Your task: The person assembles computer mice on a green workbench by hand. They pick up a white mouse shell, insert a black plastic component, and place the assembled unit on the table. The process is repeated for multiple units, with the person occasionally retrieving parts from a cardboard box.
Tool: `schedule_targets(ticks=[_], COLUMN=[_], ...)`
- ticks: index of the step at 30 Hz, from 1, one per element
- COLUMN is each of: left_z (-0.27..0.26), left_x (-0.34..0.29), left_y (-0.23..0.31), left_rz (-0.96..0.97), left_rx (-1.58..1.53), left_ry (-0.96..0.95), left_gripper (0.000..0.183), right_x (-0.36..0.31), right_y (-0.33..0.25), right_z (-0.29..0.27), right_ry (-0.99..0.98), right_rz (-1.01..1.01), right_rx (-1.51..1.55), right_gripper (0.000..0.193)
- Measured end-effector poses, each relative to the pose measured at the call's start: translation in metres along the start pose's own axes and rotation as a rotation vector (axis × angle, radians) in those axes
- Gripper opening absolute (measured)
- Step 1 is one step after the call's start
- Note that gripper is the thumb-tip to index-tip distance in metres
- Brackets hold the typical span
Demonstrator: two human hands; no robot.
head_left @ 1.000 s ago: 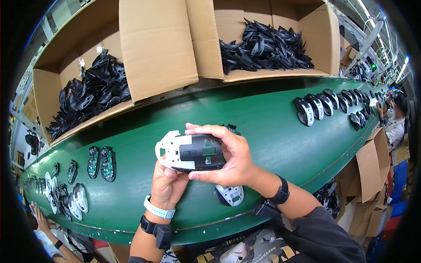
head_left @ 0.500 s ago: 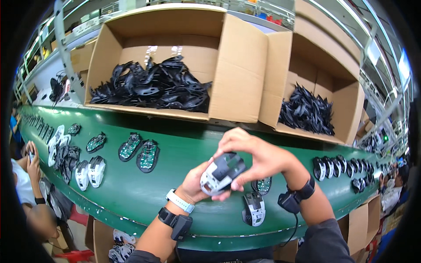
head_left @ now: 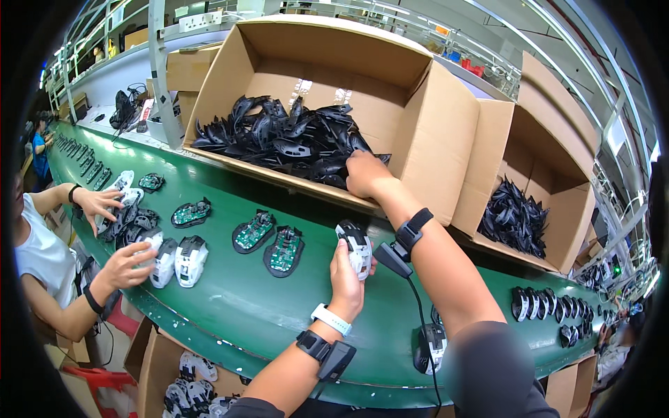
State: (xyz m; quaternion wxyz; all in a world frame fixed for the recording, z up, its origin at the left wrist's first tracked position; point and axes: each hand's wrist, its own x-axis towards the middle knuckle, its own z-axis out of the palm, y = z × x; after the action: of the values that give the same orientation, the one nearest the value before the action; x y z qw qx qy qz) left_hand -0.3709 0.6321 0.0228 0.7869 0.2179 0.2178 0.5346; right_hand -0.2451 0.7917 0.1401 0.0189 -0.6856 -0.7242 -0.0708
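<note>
My left hand (head_left: 345, 284) is closed around a half-built computer mouse (head_left: 357, 252), white and grey with a black top, held just above the green table (head_left: 237, 306). My right hand (head_left: 367, 174) reaches into the large cardboard box (head_left: 446, 129), at the right end of a pile of black plastic mouse shell pieces (head_left: 286, 136). Its fingers are curled among the pieces, and the fingertips are hidden. Another white and black mouse body (head_left: 432, 346) lies near the table's front edge, partly behind the cable at my right arm.
Mouse bases with green circuit boards (head_left: 285, 252) lie left of my hands. A co-worker's hands (head_left: 129, 263) handle white mouse shells (head_left: 190, 261) farther left. Rows of mice (head_left: 533, 304) stand at right. A second box (head_left: 585, 233) holds black pieces (head_left: 514, 219).
My right hand has let go of the mouse and moved up into the large box. My left hand keeps the mouse. The view has shifted, and the co-worker's hands now reach over the white shells.
</note>
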Motion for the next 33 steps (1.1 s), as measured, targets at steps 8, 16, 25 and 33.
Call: schedule_targets(ticks=[8, 16, 25, 33], left_z=[0.001, 0.017, 0.020, 0.022], left_x=[-0.004, -0.023, -0.039, -0.040], left_y=[0.006, 0.012, 0.000, -0.003], left_rz=[0.100, 0.283, 0.377, 0.306], left_rx=[-0.005, 0.254, 0.474, 0.585], left_ry=[0.011, -0.298, -0.304, -0.203], left_gripper=[0.042, 0.065, 0.066, 0.062], right_x=[-0.044, -0.252, -0.290, -0.292], right_y=[-0.026, -0.015, -0.015, -0.004], right_z=[-0.047, -0.048, -0.005, 0.007], right_ry=[0.564, 0.496, 0.550, 0.439], right_rz=[-0.043, 0.233, 0.283, 0.369], right_rx=[0.500, 1.205, 1.287, 1.397], right_gripper=[0.025, 0.021, 0.016, 0.015])
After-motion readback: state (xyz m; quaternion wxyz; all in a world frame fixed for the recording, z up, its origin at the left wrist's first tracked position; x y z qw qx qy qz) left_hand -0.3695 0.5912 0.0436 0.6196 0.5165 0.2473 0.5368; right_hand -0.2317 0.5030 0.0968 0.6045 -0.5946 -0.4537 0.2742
